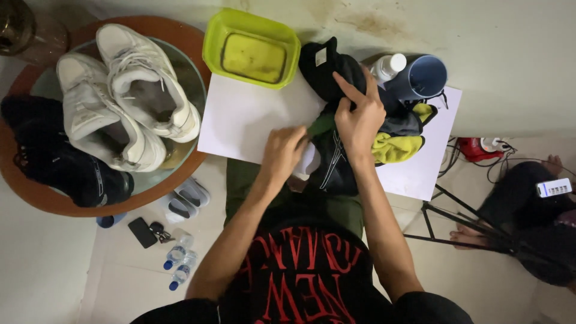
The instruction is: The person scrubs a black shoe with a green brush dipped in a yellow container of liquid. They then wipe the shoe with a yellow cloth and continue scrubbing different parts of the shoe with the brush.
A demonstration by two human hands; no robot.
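Down from the head camera we see 2 bare hands at work over a white table (pixel 240 120). Our right hand (pixel 359 117) is clenched on 1 black shoe (pixel 329 72), fingers pressing its upper, with the shoe lying across the middle of the table. Our left hand (pixel 282 151) has its grip closed at the near end of that same shoe, where a green strip (pixel 321 125) and a bit of white cloth (pixel 309 163) show; what exactly the fingers pinch we cannot tell. Just right of the shoe lies 1 yellow cloth (pixel 393 149), touching it.

At the far edge of the table we count 1 lime-green tub (pixel 251 51) with a yellow sponge inside, 1 blue cup (pixel 423 77) lying on its side and 1 white bottle (pixel 389 65) beside it.

To the left stands 1 round side table (pixel 36 192) carrying 2 white sneakers (pixel 120 96) side by side and 1 black shoe beside them. On the floor below we see 2 small water bottles (pixel 179 264), 1 dark phone (pixel 143 232) and 2 pale sandals (pixel 185 199). At the right edge sits another person, legs (pixel 522 210) and bare feet in view.
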